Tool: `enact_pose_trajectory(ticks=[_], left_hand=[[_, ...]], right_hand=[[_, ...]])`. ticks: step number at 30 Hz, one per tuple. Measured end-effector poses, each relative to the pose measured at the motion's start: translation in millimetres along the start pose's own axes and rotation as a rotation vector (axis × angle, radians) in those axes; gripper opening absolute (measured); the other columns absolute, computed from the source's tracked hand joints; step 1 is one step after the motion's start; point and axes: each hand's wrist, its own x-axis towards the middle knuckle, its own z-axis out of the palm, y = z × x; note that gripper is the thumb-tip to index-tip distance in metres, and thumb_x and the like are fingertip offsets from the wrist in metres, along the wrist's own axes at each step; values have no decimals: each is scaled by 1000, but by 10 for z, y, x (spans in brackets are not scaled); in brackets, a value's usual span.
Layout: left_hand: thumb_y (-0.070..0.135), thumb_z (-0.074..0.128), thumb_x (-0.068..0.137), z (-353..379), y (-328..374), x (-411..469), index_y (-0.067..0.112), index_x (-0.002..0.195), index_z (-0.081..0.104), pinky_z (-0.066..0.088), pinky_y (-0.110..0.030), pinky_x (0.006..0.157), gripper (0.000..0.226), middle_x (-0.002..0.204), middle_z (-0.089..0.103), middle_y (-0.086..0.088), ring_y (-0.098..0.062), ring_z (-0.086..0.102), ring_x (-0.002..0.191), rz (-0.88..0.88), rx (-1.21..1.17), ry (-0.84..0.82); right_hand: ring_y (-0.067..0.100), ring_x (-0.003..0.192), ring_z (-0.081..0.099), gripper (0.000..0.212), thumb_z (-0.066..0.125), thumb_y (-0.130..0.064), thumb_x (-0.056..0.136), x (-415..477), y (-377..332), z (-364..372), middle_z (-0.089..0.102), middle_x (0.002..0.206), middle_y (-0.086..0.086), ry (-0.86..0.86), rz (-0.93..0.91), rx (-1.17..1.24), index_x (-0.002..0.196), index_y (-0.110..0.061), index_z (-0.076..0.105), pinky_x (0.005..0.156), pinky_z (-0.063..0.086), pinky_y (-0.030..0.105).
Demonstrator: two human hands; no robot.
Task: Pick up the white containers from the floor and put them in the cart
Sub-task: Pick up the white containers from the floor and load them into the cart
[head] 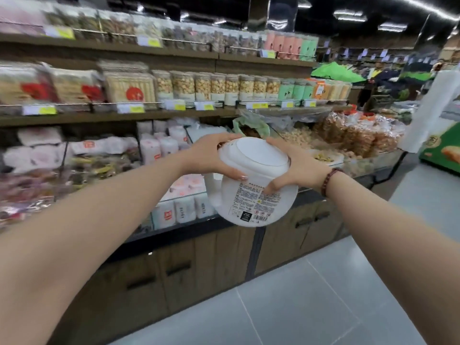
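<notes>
A round white container point(254, 195) with a white lid and a printed label hangs in the air at chest height, tilted toward me, in front of the shelves. My left hand point(211, 158) grips its upper left side, fingers curled over the lid's rim. On the upper right side my right hand point(296, 170) grips it, thumb lying on the label; a beaded bracelet is on that wrist. No cart and no other white container is in view.
Store shelves point(149, 115) full of packaged snacks and jars run along the left and behind the container. Wooden cabinet doors point(199, 265) form the base below. Grey tiled floor point(323, 307) stretches to the right. A green display stand point(440, 145) is at far right.
</notes>
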Motion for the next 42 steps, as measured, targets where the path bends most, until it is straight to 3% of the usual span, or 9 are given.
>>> enact_pose_trajectory(ticks=[3,8,15,18,24,27,33,38,42], left_hand=[[35,88,61,-443,-351,-710,28,139,42,39,-28,102,90,133,45,14,-6,42,119,-97,44,89],[50,88,49,-1268,-1004,-2124,33,139,43,43,-34,102,102,136,49,15,-9,47,122,-257,89,182],[55,87,49,-2338,-1617,-4010,36,136,45,44,-34,101,99,133,50,17,-9,49,120,-477,200,291],[57,87,49,-2653,-1771,-4681,35,135,45,43,-36,102,99,134,49,16,-9,48,120,-566,246,344],[66,79,40,-3073,-2059,-5739,35,133,46,45,-38,101,104,129,53,15,-12,50,118,-712,249,497],[65,81,40,-3221,-2282,-6133,31,135,46,43,-37,104,107,132,50,14,-11,48,120,-782,252,556],[43,89,56,-3515,-2844,-6564,28,135,44,40,-28,102,92,127,49,14,-10,47,118,-890,223,583],[46,91,51,-3571,-3463,-6798,30,134,45,39,-27,101,96,126,51,16,-9,48,118,-956,188,562],[40,92,53,-3549,-3831,-6934,29,137,41,36,-26,98,99,121,48,16,-9,46,114,-988,142,506]], right_hand=[[10,126,36,128,90,-38,39,208,-549,602,35,142,-9,-94,-83,-7,148,-21,24,97,36,21],[10,124,37,113,92,-21,53,436,-1625,1802,37,138,-11,-217,-203,29,147,-24,28,98,35,25],[0,107,45,93,88,-14,60,575,-3116,3384,43,112,-26,-428,-427,103,136,-24,37,72,34,-1],[-20,88,45,75,86,-6,61,646,-3689,3910,40,102,-32,-508,-518,82,114,-31,38,66,31,-8],[-5,97,44,87,92,-23,51,831,-4595,4845,45,112,-27,-679,-664,64,120,-32,40,78,32,-3],[5,117,40,116,91,-39,41,958,-4894,5319,43,129,-14,-739,-738,39,141,-23,35,95,35,23],[4,94,47,89,93,-17,51,1319,-5272,6114,50,106,-24,-844,-787,60,126,-20,46,72,38,3],[6,103,46,87,94,-14,49,1545,-5348,6721,48,113,-15,-926,-777,95,120,-27,44,84,38,21],[0,104,36,101,92,-14,50,1611,-5283,7106,41,111,-18,-952,-704,99,135,-18,38,81,35,8]])
